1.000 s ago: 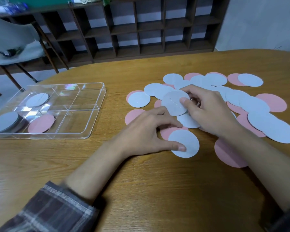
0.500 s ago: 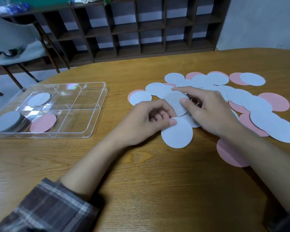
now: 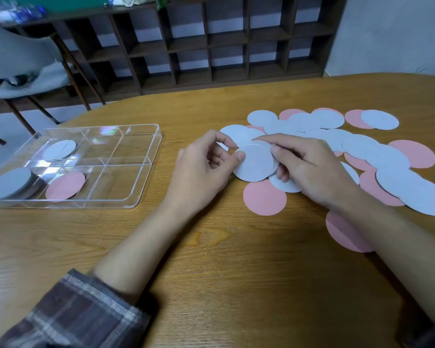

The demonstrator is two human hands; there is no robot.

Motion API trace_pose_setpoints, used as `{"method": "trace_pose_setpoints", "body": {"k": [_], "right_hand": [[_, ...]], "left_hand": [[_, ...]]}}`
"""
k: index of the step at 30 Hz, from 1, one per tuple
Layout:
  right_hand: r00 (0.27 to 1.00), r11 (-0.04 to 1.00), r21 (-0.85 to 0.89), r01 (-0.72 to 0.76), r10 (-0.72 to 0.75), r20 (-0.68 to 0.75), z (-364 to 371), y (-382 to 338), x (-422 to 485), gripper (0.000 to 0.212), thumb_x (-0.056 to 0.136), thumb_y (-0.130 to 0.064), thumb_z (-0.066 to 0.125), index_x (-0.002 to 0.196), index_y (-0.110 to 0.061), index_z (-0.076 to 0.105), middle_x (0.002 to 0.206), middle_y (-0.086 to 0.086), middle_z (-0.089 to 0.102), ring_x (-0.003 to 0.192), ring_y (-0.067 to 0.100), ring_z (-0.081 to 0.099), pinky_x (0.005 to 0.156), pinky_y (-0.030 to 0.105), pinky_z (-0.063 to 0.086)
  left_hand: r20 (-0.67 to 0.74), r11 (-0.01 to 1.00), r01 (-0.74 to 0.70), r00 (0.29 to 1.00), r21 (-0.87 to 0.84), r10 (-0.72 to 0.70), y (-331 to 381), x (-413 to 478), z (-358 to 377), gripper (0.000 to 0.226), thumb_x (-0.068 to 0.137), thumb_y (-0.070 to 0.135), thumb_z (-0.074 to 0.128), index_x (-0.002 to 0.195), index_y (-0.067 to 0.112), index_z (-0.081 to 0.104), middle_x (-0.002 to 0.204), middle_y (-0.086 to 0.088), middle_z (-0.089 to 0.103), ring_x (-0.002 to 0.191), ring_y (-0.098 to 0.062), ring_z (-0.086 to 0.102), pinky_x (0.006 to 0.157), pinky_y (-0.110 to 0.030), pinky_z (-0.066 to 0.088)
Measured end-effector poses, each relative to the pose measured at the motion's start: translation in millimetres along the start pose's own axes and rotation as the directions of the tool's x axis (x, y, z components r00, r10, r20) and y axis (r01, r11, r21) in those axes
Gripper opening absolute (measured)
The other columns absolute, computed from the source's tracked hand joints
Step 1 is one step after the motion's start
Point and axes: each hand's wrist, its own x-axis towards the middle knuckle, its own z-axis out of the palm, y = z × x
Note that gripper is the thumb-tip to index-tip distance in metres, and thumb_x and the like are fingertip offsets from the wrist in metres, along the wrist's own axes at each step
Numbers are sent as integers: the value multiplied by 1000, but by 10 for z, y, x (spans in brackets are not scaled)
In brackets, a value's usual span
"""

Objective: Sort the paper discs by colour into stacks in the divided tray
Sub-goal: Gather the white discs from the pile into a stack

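Your left hand (image 3: 204, 167) and right hand (image 3: 309, 167) meet over the table (image 3: 211, 247), both on one white disc (image 3: 255, 163) held just above the near-left edge of the loose discs (image 3: 362, 151).

Left hand: thumb tip pressed on the disc's left rim, index curled over its far edge, other fingers bent beneath. It pinches the disc.

Right hand: index laid straight along the disc's far rim, thumb on its right face, remaining fingers curled under. It also pinches the disc. A second white edge shows just under the right side; whether you hold one disc or more, cannot tell.

Loose discs: white and pink, overlapping, spread right of your hands to the table's right side. One pink disc (image 3: 265, 197) lies flat just near of the held disc. Another pink one (image 3: 342, 232) lies partly under your right forearm.

Divided tray (image 3: 146, 172): clear plastic, left of your hands, well apart from the pile. The near-left compartment holds a white stack (image 3: 9, 183). The compartment next to it on the right holds a pink tray disc (image 3: 65, 185). The far-left compartment holds a single white tray disc (image 3: 59, 149). The right-hand compartments show only clear plastic.

A plaid sleeve (image 3: 73, 312) covers your left forearm near the elbow.

Beyond the table: dark open shelving (image 3: 211, 46) and a pale chair (image 3: 23, 59) at upper left.
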Motion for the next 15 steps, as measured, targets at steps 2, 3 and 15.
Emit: {"method": "trace_pose_setpoints", "body": {"k": [2, 3, 15], "right_hand": [[1000, 1000, -1, 6, -6, -8, 12, -17, -12, 33, 106, -19, 48, 126, -32, 71, 69, -1, 65, 70, 13, 63, 76, 41, 54], [1000, 1000, -4, 9, -9, -3, 19, -19, -17, 33, 107, -20, 48, 127, -32, 71, 70, -3, 66, 72, 13, 63, 77, 43, 54], [996, 972, -227, 65, -76, -40, 0, -34, -21, 33, 101, -23, 62, 133, -25, 67, 111, -12, 68, 99, -18, 51, 76, 2, 39]], "left_hand": [[-21, 999, -4, 1000, 45, 5, 2, -11, 10, 10, 93, 25, 78, 101, 22, 72, 82, 0, 71, 71, -25, 65, 63, -48, 62], [-28, 999, 2, 1000, 53, 0, 1, -12, 13, 8, 93, 26, 78, 99, 22, 74, 84, 1, 72, 71, -25, 66, 63, -49, 62], [29, 833, -97, 995, 545, 97, -181, 92, -159, 47, 95, 52, 67, 131, 20, 69, 135, 5, 66, 125, -18, 60, 103, -41, 50]]}}
